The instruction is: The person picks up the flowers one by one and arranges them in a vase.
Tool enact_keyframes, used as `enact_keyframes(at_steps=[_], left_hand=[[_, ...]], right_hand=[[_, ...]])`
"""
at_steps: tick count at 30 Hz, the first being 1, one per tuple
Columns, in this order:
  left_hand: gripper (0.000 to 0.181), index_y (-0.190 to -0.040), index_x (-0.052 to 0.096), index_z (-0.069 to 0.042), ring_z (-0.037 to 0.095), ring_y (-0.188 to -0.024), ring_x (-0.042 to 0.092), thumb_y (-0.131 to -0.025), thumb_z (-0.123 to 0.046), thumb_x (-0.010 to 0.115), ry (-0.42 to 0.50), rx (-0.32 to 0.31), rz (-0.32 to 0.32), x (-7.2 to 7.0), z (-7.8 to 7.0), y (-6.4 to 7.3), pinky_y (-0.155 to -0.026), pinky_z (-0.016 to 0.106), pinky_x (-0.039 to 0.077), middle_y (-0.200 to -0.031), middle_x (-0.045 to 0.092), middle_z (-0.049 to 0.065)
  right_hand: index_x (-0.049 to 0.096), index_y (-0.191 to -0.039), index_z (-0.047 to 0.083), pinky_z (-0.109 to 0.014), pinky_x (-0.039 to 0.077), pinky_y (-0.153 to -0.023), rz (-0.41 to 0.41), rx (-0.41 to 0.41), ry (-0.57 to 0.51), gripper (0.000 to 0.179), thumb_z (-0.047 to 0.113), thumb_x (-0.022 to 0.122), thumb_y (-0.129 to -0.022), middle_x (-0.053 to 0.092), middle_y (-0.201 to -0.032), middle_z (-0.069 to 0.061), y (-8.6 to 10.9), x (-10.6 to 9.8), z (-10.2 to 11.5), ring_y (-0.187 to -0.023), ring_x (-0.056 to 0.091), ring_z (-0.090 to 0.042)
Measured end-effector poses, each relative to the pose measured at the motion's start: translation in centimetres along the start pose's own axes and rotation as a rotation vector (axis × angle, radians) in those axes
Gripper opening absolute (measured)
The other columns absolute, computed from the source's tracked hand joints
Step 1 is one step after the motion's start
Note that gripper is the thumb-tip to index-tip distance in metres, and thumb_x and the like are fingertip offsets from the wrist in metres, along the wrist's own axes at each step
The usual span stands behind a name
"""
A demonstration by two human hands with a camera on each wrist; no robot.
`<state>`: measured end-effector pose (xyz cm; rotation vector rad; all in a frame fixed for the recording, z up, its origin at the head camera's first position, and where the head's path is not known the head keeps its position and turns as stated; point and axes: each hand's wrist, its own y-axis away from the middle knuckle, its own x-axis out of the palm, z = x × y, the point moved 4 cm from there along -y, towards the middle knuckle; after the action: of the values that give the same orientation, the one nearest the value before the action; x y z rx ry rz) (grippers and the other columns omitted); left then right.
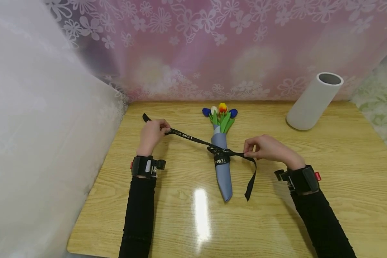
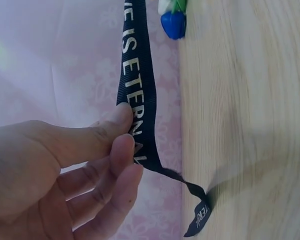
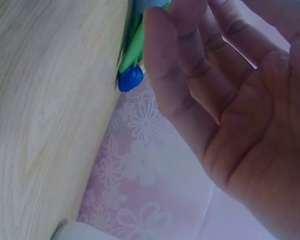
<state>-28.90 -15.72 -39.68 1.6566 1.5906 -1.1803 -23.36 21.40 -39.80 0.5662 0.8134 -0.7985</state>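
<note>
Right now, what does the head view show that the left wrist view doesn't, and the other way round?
Only the head view: the right hand pinching the black ribbon, the white vase, the blue-grey wrapping and the orange-yellow tulip.
Only the left wrist view: the left hand's palm side and the whole word ETERNAL.
Both: the left hand pinching the black ribbon, a blue flower, the wooden table and the pink floral cloth.

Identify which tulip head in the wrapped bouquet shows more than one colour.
The orange-and-yellow tulip head, highest in the head view; the white tulip head and two blue tulip heads each look one colour.
</note>
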Motion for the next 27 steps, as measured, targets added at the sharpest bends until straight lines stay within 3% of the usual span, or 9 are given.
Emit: enact_keyframes(at_steps=[6,11,14,18,22,27], left_hand=[[0.015,-0.106,0.076,-0.007,0.029,-0.075,0.064,-0.098,-0.019,0.07,-0.029,-0.022,0.019,-0.1,0.1,0.1,-0.063,0.039,0.049,-0.1,0.072,0.014],[0.026,-0.123,0.072,-0.011,0.03,-0.083,0.063,-0.099,-0.023,0.068,0.019,0.078,0.017,1.1,-2.8,-0.3,-0.07,0.041,0.052,-0.124,0.063,0.016],[0.025,-0.123,0.072,-0.015,0.024,-0.079,0.063,-0.1,-0.024,0.067,0.057,0.167,0.074,2.8,-5.3,-0.6,-0.068,0.036,0.053,-0.127,0.064,0.011],[0.022,-0.117,0.076,-0.018,0.017,-0.078,0.064,-0.101,-0.028,0.066,0.068,0.255,0.204,5.5,-7.9,-0.5,-0.069,0.03,0.053,-0.118,0.071,0.002],[0.021,-0.114,0.078,-0.019,0.013,-0.077,0.064,-0.101,-0.03,0.066,0.079,0.306,0.284,7.3,-9.1,-0.1,-0.07,0.028,0.049,-0.108,0.075,-0.003],[0.018,-0.111,0.079,-0.02,0.016,-0.078,0.063,-0.099,-0.028,0.069,0.077,0.326,0.323,7.9,-9.6,0.1,-0.066,0.028,0.045,-0.105,0.074,-0.002]], right_hand=[[0.072,-0.091,0.018,-0.027,0.045,-0.057,-0.019,0.004,0.017,0.006,0.017,0.072,-0.096,0.068,-0.079,0.005,0.0,-0.1,-0.4,-0.06,0.058,-0.014],[0.074,-0.101,0.02,-0.032,0.054,-0.069,-0.055,-0.021,0.057,0.009,0.027,0.07,-0.098,0.071,-0.09,0.007,-0.3,0.3,0.1,-0.075,0.064,-0.011],[0.075,-0.104,0.021,-0.037,0.057,-0.078,-0.085,-0.012,0.075,0.017,0.036,0.069,-0.098,0.073,-0.095,0.01,-0.6,0.6,0.4,-0.084,0.067,-0.012],[0.074,-0.099,0.022,-0.035,0.055,-0.073,-0.09,-0.012,0.102,0.017,0.038,0.073,-0.095,0.071,-0.088,0.012,-1.0,1.2,0.9,-0.078,0.064,-0.01],[0.073,-0.092,0.023,-0.029,0.051,-0.065,-0.082,-0.044,0.136,0.01,0.031,0.078,-0.091,0.068,-0.079,0.014,-1.4,1.7,1.3,-0.067,0.059,-0.006],[0.073,-0.088,0.024,-0.029,0.05,-0.064,-0.086,-0.063,0.12,0.006,0.026,0.078,-0.092,0.066,-0.075,0.014,-1.5,1.8,1.5,-0.065,0.058,-0.006]])
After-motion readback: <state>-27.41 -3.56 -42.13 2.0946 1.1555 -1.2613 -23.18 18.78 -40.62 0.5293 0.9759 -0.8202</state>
